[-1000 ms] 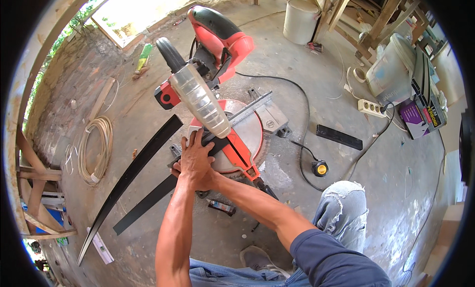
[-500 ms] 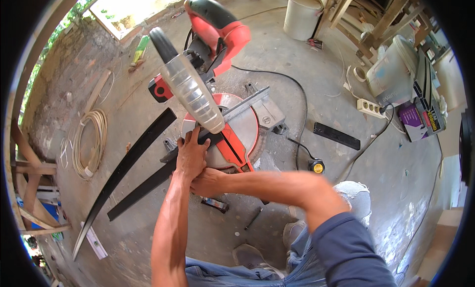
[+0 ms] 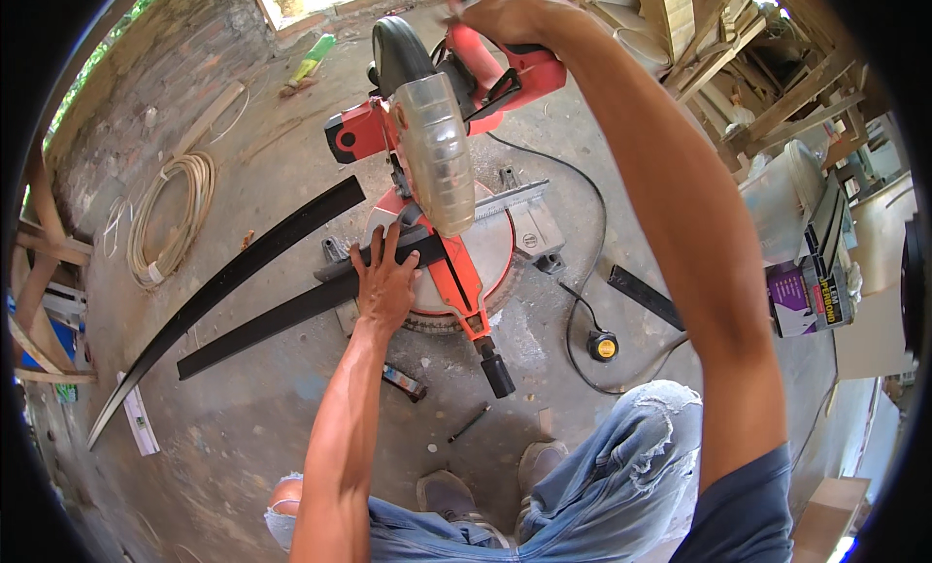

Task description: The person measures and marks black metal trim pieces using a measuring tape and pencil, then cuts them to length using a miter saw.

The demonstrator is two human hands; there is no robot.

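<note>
A red miter saw [image 3: 461, 281] stands on the floor before me, its head raised and its ribbed clear guard [image 3: 442, 155] over the turntable. Across the saw bed, against the fence, lies a long black strip [image 3: 267, 325]. My left hand [image 3: 388, 277] presses flat on that strip with spread fingers, just left of the red slot plate. At the top of the view, my right hand [image 3: 505, 10] is wrapped round the saw handle, which it mostly hides. A longer, curved black strip [image 3: 228, 277] rests on the floor to the left.
A coiled pale hose [image 3: 175, 218] lies at far left, near a small level [image 3: 138, 417]. Right of the saw are a tape measure [image 3: 602, 346], a black cord [image 3: 597, 209] and a short black offcut [image 3: 644, 296]. A pencil-like stick [image 3: 470, 423] lies near my feet. Scrap wood [image 3: 786, 107] fills the back right.
My right hand has gone from beside my left wrist up to the saw handle. My left hand stays on the strip, its fingers now more spread. The view has shifted.
</note>
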